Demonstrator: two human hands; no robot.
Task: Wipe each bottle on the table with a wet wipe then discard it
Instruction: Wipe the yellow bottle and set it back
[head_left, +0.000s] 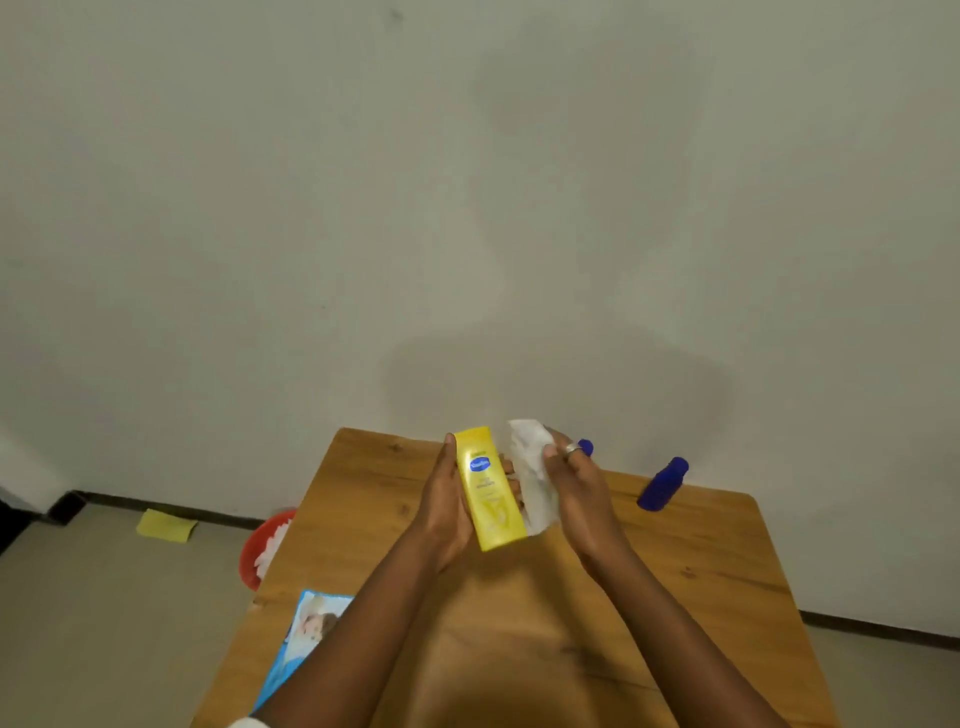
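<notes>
Left hand grips a flat, rectangular yellow plastic bottle above the wooden tabletop, thumb on its far edge; blue oval logo on the front, text too blurred to read. Right hand, ring on one finger, holds a crumpled white wet wipe pressed to the bottle's right side. Blue bottle stands right, another's cap behind the right hand. Glossy blue wipes pack near left; red bin on the floor.

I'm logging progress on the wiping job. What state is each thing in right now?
yellow bottle: held up in left hand
wet wipe: crumpled, gripped by right hand, beside the bottle
blue bottle: tilted, on table
wipes pack: lying on table
red bin: holds white wipes
</notes>
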